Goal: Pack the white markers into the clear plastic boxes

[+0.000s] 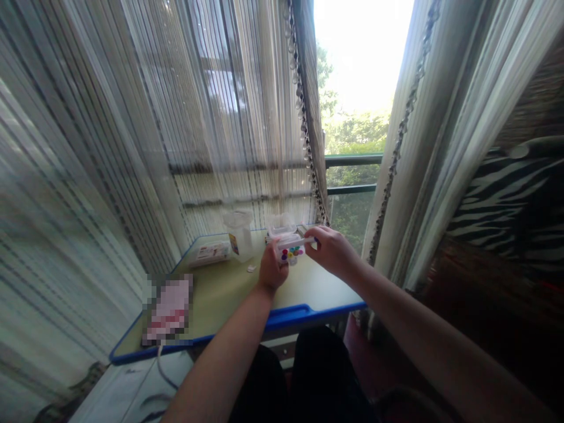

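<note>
While the left hand (272, 267) grips a case (297, 258), the right hand (329, 249) pinches a white stick (298, 241) running leftward.

Dots (291, 254) are multicoloured, the table rim (288, 316) blue, the fabric (493, 200) zebra-striped.

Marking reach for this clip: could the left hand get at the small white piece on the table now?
Probably yes: the small white piece lies close by the left hand, with nothing visible between, though that hand holds a white item with coloured dots.
</note>
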